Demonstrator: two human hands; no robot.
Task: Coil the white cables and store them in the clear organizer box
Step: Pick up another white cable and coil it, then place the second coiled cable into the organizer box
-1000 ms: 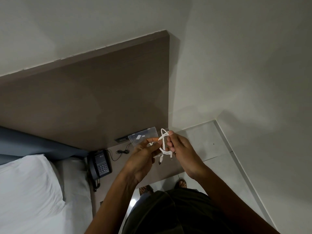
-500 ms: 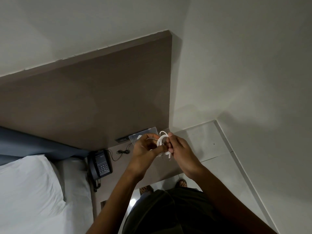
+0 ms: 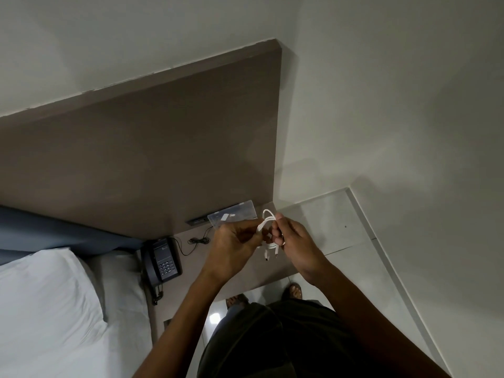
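A white cable is folded into small loops and held in the air above the bedside table. My left hand pinches the bundle from the left and my right hand pinches it from the right. Two plug ends hang down below my fingers. The clear organizer box stands at the back of the table against the brown headboard panel, just beyond my hands; a small white item shows inside it.
A dark desk phone sits on the table's left part with a thin black cord coiled behind it. A bed with a white pillow lies to the left. Pale floor tiles and my feet are to the right and below.
Both hands worked the cable loops closer together, then the plug ends dropped back into sight below my fingers. The loop now sticks up between the hands. The box has not moved.
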